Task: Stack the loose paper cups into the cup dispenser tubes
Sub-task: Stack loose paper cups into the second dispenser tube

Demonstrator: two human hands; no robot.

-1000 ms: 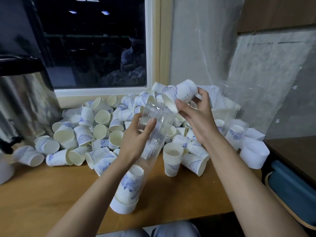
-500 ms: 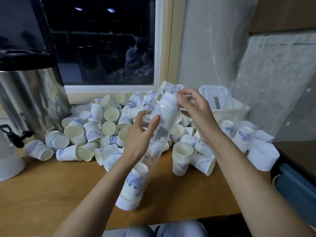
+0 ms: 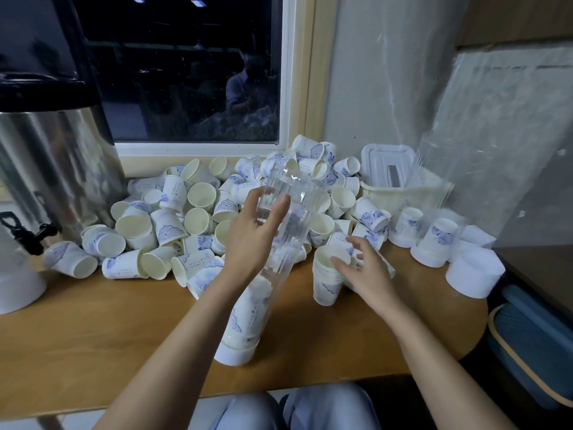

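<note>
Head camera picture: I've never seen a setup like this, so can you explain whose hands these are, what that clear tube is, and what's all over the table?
There is no machine here. The picture comes from a camera worn on a person's head, looking down at their own two bare hands. The left hand grips a clear dispenser tube. The tube is tilted, with its lower end on the wooden table and nested cups already inside at the bottom. The right hand, fingers relaxed, is at a short stack of cups beside the tube; whether it touches the stack is unclear. Behind them lies a big pile of loose paper cups, and a metal urn stands at the left.
</note>
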